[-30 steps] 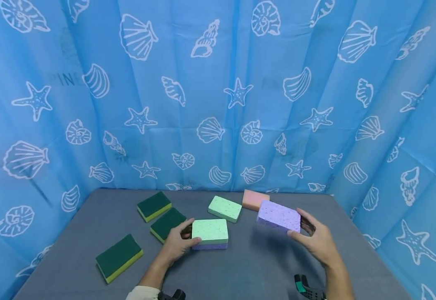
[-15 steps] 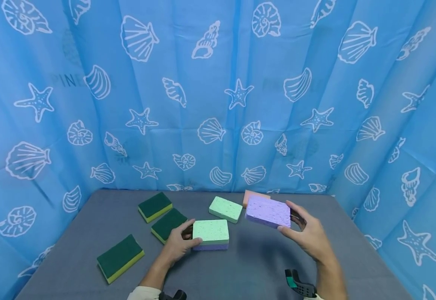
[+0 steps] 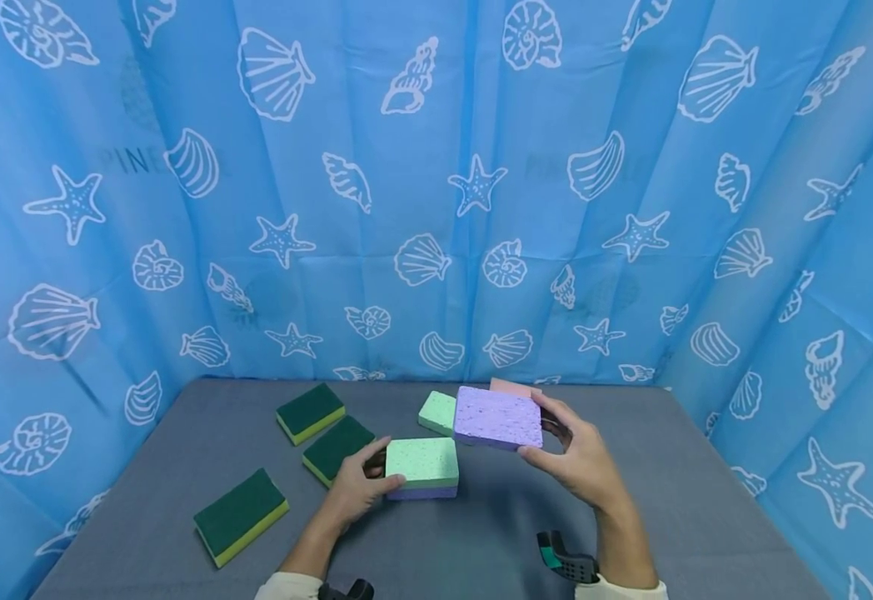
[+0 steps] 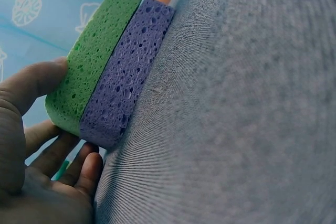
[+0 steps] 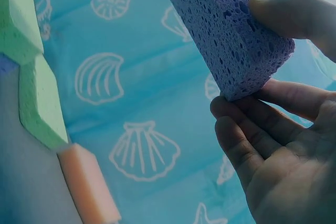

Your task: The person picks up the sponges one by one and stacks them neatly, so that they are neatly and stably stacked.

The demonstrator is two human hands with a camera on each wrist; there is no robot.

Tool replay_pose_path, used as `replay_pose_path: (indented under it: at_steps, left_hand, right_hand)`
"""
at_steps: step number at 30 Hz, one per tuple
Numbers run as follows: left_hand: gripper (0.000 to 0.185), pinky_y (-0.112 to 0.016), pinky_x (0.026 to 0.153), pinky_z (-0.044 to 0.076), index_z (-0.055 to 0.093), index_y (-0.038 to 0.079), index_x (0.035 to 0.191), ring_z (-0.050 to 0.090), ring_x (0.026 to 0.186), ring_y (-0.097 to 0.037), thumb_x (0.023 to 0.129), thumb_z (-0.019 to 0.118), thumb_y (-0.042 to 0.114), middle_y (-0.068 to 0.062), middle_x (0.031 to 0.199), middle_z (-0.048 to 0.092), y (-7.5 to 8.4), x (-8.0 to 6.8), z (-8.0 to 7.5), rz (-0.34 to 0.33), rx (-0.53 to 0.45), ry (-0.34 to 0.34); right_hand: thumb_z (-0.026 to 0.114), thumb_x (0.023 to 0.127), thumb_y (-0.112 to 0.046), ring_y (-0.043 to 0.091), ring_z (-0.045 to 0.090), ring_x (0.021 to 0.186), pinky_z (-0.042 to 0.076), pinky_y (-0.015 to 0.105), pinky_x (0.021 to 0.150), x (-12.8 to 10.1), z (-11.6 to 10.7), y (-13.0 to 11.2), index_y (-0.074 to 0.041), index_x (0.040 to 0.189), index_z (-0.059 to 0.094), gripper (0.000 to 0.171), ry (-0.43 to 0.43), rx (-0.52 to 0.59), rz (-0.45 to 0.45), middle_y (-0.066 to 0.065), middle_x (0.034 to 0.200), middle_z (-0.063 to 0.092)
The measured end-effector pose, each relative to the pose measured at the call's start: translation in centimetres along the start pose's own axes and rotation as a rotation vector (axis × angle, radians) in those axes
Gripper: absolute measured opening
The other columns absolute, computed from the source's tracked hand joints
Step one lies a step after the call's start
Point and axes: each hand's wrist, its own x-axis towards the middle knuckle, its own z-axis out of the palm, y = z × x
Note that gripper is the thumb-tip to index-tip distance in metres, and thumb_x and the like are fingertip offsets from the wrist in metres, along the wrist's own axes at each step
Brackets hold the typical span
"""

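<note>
My right hand (image 3: 575, 454) grips a purple sponge (image 3: 498, 417) by its right end, raised above the table; in the right wrist view the thumb presses one face of the purple sponge (image 5: 231, 30) with fingers on the other side. My left hand (image 3: 357, 483) holds the left end of a light green sponge (image 3: 421, 461), which lies squarely on a second purple sponge (image 3: 423, 493) resting on the table. The left wrist view shows the thumb on the green sponge (image 4: 100, 51), fingers behind, and the lower purple sponge (image 4: 128, 72) against the cloth.
Behind the raised sponge are another light green sponge (image 3: 436, 412), partly hidden, and a pink sponge (image 3: 513, 387). Green-and-yellow scouring sponges (image 3: 311, 412) (image 3: 241, 515) lie at left. A grey cloth covers the table (image 3: 676, 500); a blue shell-print curtain (image 3: 436, 208) hangs behind.
My right hand has carried the raised purple sponge leftward, toward the stack; it now overlaps the rear green sponge in the head view. My left hand and the stack have stayed put.
</note>
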Motion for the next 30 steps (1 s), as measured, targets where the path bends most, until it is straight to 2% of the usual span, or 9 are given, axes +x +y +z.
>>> replay_pose_path:
  at_steps: [4, 11, 15, 20, 27, 30]
  left_hand:
    - [0.068, -0.030, 0.080, 0.050, 0.035, -0.013, 0.142, 0.053, 0.110, -0.041, 0.088, 0.071, 0.006, -0.029, 0.125, 0.052, 0.0, 0.1, 0.0, -0.005, 0.012, 0.015]
    - [0.067, -0.032, 0.081, 0.049, 0.038, -0.012, 0.141, 0.054, 0.109, -0.037, 0.087, 0.073, 0.008, -0.026, 0.123, 0.054, 0.2, 0.1, 0.1, -0.013, 0.040, 0.036]
    - [0.067, -0.034, 0.082, 0.050, 0.039, -0.013, 0.141, 0.054, 0.109, -0.037, 0.087, 0.073, 0.008, -0.026, 0.124, 0.054, 0.4, 0.1, 0.1, -0.019, 0.042, 0.038]
    - [0.068, -0.036, 0.083, 0.050, 0.038, -0.014, 0.140, 0.055, 0.108, -0.036, 0.086, 0.073, 0.006, -0.027, 0.124, 0.054, 0.0, 0.3, 0.2, -0.021, 0.049, 0.039]
    - [0.073, -0.039, 0.086, 0.048, 0.039, -0.009, 0.142, 0.055, 0.108, -0.031, 0.084, 0.077, 0.012, -0.021, 0.125, 0.056, -2.8, 1.3, 0.2, -0.018, 0.055, 0.067]
    - [0.074, -0.041, 0.088, 0.048, 0.041, -0.006, 0.143, 0.056, 0.109, -0.030, 0.082, 0.078, 0.015, -0.019, 0.126, 0.056, -3.3, 1.5, 0.1, -0.006, 0.070, 0.074]
  right_hand:
    - [0.081, 0.079, -0.010, 0.031, 0.052, 0.117, 0.039, 0.021, 0.097, 0.4, 1.0, -0.1, 0.002, 0.142, 0.045, 0.074, -0.008, 0.006, -0.005, 0.018, 0.138, 0.048]
    - [0.082, 0.078, -0.011, 0.031, 0.051, 0.117, 0.039, 0.046, 0.099, 1.4, 2.9, -0.1, 0.001, 0.140, 0.047, 0.073, -0.012, 0.058, -0.028, 0.016, 0.136, 0.050]
    - [0.082, 0.077, -0.010, 0.032, 0.051, 0.119, 0.038, 0.047, 0.100, 1.8, 4.0, 0.0, 0.005, 0.140, 0.045, 0.075, -0.020, 0.104, -0.028, 0.018, 0.136, 0.049]
    - [0.082, 0.078, -0.011, 0.031, 0.049, 0.122, 0.037, 0.044, 0.101, 2.0, 5.3, 0.4, 0.005, 0.142, 0.042, 0.077, -0.050, 0.164, -0.019, 0.018, 0.137, 0.047]
    - [0.081, 0.079, -0.009, 0.033, 0.049, 0.123, 0.038, 0.044, 0.100, 1.9, 6.7, 1.3, 0.004, 0.142, 0.043, 0.075, -0.081, 0.189, -0.024, 0.018, 0.137, 0.048]
    - [0.079, 0.080, -0.005, 0.039, 0.047, 0.124, 0.037, 0.047, 0.100, 2.0, 6.8, 0.0, 0.010, 0.141, 0.040, 0.073, -0.095, 0.186, -0.014, 0.026, 0.137, 0.046]
